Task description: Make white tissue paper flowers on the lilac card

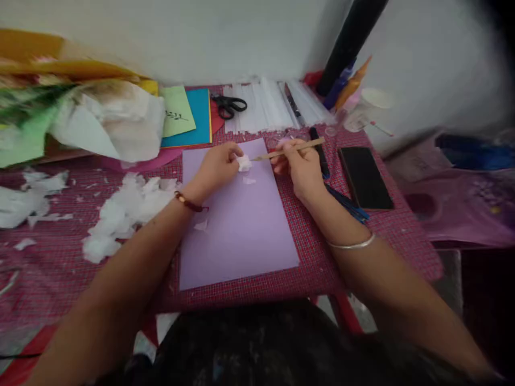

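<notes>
left hand: fingertips pinching one small crumpled white paper piece. right hand: gripping one slim wooden stick, its tip just beside that piece. beneath the left hand: one purple sheet. left of that hand: white paper heap. beyond it: black-handled scissors. right of the right hand: dark phone.

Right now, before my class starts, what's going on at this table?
A person's left hand pinches a small crumpled white piece at the purple sheet. The right hand holds a light-brown stick, its tip pointing toward that piece. More crumpled white material lies left of the sheet.
</notes>
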Tool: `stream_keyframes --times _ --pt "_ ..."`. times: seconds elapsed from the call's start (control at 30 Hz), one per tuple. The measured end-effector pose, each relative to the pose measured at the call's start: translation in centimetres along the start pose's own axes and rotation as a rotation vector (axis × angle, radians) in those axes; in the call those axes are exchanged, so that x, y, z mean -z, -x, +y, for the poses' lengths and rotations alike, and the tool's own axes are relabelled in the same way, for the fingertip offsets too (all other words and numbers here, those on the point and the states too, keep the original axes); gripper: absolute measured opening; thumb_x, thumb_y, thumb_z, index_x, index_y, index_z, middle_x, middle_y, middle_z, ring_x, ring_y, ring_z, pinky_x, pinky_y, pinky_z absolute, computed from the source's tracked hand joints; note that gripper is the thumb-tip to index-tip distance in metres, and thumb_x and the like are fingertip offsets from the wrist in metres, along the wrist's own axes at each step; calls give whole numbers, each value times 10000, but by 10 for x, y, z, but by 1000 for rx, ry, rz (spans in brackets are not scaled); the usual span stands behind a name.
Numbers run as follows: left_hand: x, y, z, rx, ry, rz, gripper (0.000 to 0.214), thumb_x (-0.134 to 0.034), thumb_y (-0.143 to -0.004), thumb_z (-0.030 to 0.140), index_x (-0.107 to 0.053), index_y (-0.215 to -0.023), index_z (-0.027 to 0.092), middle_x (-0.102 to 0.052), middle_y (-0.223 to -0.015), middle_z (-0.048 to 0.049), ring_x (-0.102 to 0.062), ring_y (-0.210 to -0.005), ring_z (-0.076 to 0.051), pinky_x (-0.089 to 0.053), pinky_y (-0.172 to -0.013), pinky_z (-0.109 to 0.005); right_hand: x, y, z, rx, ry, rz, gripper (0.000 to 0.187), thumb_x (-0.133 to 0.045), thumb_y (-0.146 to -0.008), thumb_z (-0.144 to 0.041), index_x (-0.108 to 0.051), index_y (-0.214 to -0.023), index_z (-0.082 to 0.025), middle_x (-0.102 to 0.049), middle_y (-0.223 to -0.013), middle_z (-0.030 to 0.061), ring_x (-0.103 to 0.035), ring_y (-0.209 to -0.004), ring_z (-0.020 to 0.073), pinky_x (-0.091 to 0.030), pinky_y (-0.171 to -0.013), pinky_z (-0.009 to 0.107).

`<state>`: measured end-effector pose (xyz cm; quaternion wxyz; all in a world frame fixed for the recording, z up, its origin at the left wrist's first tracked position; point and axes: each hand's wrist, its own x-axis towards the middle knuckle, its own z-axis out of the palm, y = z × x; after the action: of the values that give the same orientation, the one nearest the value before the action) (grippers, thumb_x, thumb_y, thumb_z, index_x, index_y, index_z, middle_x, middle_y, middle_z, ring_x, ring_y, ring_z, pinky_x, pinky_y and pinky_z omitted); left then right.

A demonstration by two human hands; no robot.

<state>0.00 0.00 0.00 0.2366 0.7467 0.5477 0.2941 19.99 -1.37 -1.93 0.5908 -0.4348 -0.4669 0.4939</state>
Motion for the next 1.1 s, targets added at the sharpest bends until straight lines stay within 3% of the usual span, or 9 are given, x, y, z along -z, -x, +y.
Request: stream_keyframes --times 0.13,0.3,0.37,0.47,0.57,0.8,0.97,1.1 --pt "17 -1 1 20 188 60 294 -448 -718 -20 -624 -840 182 -590 -670 -3 -536 -622 -136 -394 -601 -276 1 -2 3 -45 -16 -22 320 -670 -830 -551 -614 -791 -237 -634 -597 -35 -545 -435 92 -420 -417 220" --pt "52 16 18 9 251 232 210 -509 -749 49 -637 -782 213 -476 -574 22 -392 -525 -118 -298 -536 -271 -1 0 2 -146 -46 -12 233 -628 -883 -432 -622 -781 -223 -651 -601 -26 -535 -426 91 -428 -426 225" --pt "64 32 21 42 202 164 160 -536 -757 85 -646 -785 198 -446 -550 29 -363 -511 -107 -273 -528 -265 -2 1 0 -175 -61 18 209 -568 -918 -355 -612 -769 -216 -656 -588 -28 -526 -416 87 -432 -439 225" --pt "75 65 17 96 60 -41 53 -606 -781 200 -650 -767 173 -456 -532 35 -380 -505 -96 -279 -531 -257 -5 1 -4 -203 -56 41 244 -483 -955 -262 -595 -746 -204 -654 -564 -18 -519 -400 90 -418 -450 238" --pt "84 102 9 105 -70 -164 135 -634 -783 296 -655 -742 169 -547 -581 15 -460 -549 -107 -322 -555 -258 -6 1 -6 -205 -39 44 265 -463 -961 -198 -602 -736 -191 -650 -553 7 -525 -392 100 -403 -463 269" --pt "117 162 -23 115 -193 60 303 -515 -905 340 -618 -658 200 -597 -682 -23 -532 -628 -142 -417 -622 -291 -6 2 -3 -144 -10 50 274 -458 -945 -176 -618 -722 -188 -648 -572 36 -532 -399 116 -390 -483 297" --pt "115 179 -37 -40 -518 97 149 -558 -887 253 -689 -909 187 -678 -946 -75 -611 -924 -221 -487 -869 -370 -6 3 -1 -115 -8 60 248 -479 -921 -172 -622 -718 -186 -643 -564 38 -535 -402 122 -396 -465 286" --pt "104 177 -40 -115 -648 69 308 -509 -877 124 -676 -1125 199 -622 -1273 -114 -531 -1203 -277 -418 -1048 -477 -5 3 2 -101 -19 56 216 -504 -908 -201 -620 -727 -183 -641 -560 32 -542 -413 121 -410 -460 274"
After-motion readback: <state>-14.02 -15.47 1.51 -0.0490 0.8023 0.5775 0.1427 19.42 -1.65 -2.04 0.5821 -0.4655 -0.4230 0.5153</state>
